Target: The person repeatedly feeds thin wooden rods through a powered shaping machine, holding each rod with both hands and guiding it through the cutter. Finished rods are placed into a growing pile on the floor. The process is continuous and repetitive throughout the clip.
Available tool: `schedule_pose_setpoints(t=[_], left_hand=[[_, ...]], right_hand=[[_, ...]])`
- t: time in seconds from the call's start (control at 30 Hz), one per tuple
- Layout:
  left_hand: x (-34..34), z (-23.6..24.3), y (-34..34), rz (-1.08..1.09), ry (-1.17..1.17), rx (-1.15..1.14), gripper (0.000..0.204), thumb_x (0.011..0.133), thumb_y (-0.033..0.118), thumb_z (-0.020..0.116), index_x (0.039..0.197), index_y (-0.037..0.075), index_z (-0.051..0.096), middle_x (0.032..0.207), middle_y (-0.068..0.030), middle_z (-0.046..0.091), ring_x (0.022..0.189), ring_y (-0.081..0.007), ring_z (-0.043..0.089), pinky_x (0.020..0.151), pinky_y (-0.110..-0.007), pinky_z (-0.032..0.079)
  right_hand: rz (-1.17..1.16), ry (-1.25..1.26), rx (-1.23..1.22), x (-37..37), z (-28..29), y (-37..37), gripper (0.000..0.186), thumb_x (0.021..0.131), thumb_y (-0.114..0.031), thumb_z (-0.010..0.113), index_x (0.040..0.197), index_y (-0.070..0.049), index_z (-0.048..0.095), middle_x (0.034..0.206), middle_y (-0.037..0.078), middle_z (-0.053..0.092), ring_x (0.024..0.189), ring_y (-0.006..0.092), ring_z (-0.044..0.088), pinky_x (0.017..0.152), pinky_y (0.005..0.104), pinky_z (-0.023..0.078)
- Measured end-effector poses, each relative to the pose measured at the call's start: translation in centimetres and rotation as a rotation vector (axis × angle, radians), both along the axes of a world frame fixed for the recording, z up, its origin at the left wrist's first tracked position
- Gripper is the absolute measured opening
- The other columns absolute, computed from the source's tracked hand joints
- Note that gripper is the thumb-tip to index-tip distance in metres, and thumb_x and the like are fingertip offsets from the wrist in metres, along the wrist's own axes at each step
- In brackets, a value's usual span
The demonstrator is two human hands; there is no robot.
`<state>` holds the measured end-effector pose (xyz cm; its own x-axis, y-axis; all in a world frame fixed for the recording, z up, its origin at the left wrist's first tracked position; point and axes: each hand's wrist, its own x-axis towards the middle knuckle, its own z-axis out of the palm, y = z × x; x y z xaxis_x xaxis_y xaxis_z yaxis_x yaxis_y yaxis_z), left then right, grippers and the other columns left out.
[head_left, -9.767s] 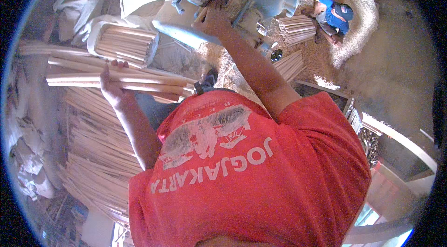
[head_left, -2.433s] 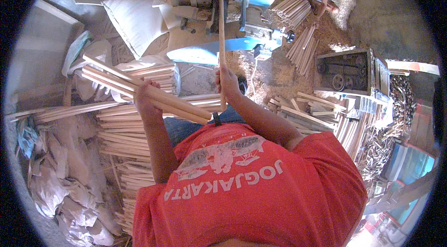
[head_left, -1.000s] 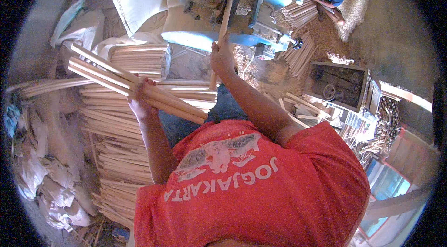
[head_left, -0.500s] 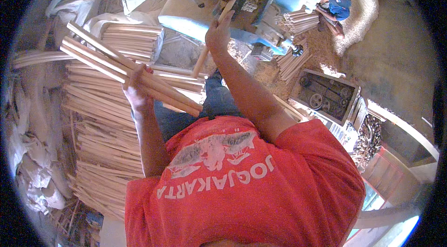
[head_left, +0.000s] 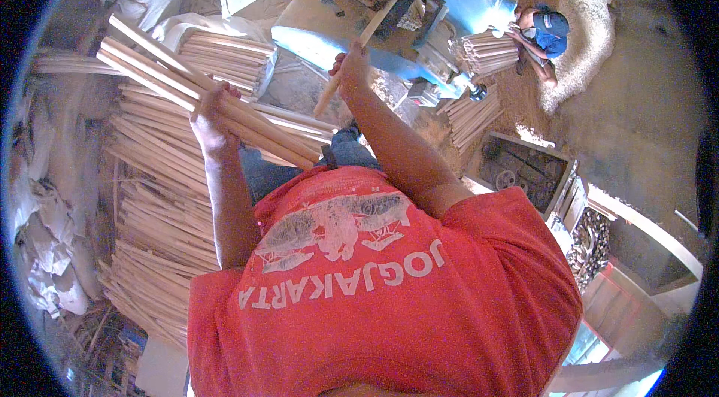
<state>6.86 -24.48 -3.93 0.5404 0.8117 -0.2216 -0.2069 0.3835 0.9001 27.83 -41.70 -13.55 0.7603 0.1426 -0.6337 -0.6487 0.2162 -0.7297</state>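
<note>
My left hand [head_left: 213, 114] is closed around a bundle of several pale wooden rods [head_left: 273, 132], held slantwise in front of my body. Their far ends fan slightly apart at the upper left. With fingers curled round it, my right hand [head_left: 352, 71] holds a single wooden rod [head_left: 383, 15]. This rod slants up from below my hand to a blue machine [head_left: 352, 51], its upper end lying against the dusty metal parts. Where that end goes inside the machine is hidden.
Long wooden rods [head_left: 161, 202] are piled at my left, with a shorter stack [head_left: 225, 56] beyond. Across the machine, a person in a dark cap [head_left: 550, 26] crouches by another rod stack [head_left: 490, 51] and sawdust [head_left: 580, 60]. A box with pulleys [head_left: 524, 165] stands at right.
The single rod has slid a little farther toward the machine, and my right hand sits nearer its lower end. The left hand keeps its bundle. The whole view has shifted slightly.
</note>
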Motion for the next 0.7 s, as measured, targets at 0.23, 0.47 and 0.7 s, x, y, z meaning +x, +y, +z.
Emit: schedule_pose_setpoints(t=[0.23,0.47,0.7], left_hand=[[0.3,2.6,-0.1,0.095,-0.003,-0.048,0.051,0.091,0.017,0.063,0.132,-0.009,0.047,0.096,-0.0156,0.063,0.086,-0.0263,0.062,0.081,-0.039,0.052],[0.5,3.1,-0.8,0.166,0.057,-0.061,0.045,0.091,0.015,0.061,0.128,-0.009,0.052,0.094,-0.0147,0.064,0.083,-0.0268,0.063,0.081,-0.039,0.052],[0.4,3.4,-2.2,0.200,0.058,-0.088,0.034,0.092,0.016,0.058,0.112,-0.011,0.063,0.093,-0.0141,0.066,0.088,-0.0268,0.066,0.083,-0.038,0.053]], right_hand=[[-0.013,0.017,0.139,1.6,-0.9,-1.0,0.035,0.105,-0.047,0.041,0.109,-0.012,0.046,0.069,0.007,0.053,0.049,0.0194,0.051,0.043,0.0369,0.046],[0.084,-0.007,0.100,1.3,-1.4,-0.9,0.037,0.105,-0.045,0.042,0.110,-0.009,0.047,0.071,0.010,0.055,0.052,0.0216,0.053,0.048,0.0417,0.052],[0.097,0.024,0.179,1.5,-1.3,-1.7,0.041,0.104,-0.048,0.040,0.115,-0.009,0.047,0.073,0.011,0.056,0.056,0.0234,0.056,0.055,0.0443,0.056]])
